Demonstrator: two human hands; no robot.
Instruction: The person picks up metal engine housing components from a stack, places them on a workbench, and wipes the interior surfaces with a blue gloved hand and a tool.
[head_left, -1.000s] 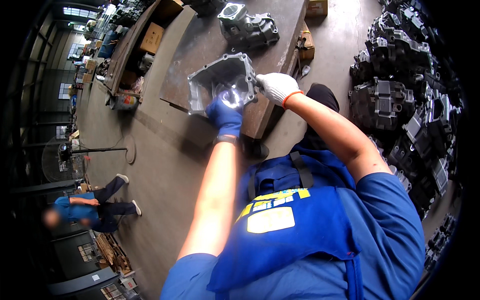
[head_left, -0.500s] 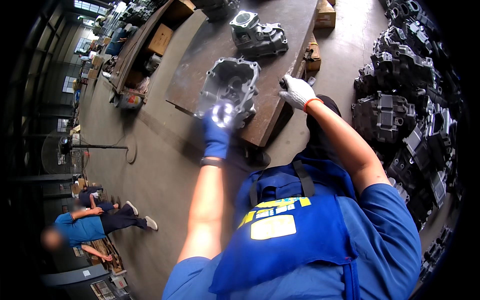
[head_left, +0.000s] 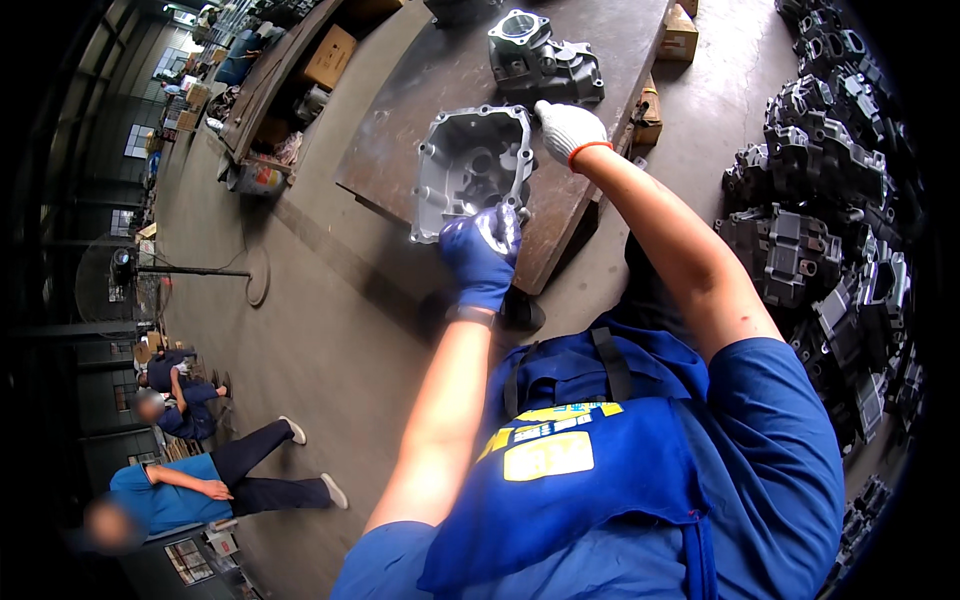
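Observation:
An open grey metal gearbox housing (head_left: 425, 190) rests on the brown tabletop (head_left: 395, 120), its hollow side up and its flanged rim studded with bolt holes. My left hand (head_left: 482, 250), in a blue glove with a shiny silvery patch, is closed on the housing's near rim. My right hand (head_left: 572, 132), in a white knitted glove with an orange cuff, is curled beside the far right corner of that rim. Its fingers hide whatever is inside them. Behind, a second metal casting (head_left: 545, 65) with a round flanged opening stands on the table.
Many dark grey castings (head_left: 790, 260) are heaped on the right. Cardboard boxes (head_left: 678, 38) stand beyond the table's right edge. At left are a workbench (head_left: 270, 90), a pedestal fan (head_left: 125, 270) and a walking person (head_left: 200, 485); another person sits behind.
My right hand has moved away from me and left, up to the housing's rim; the small dark object in it is now hidden. My left hand has closed on the near rim.

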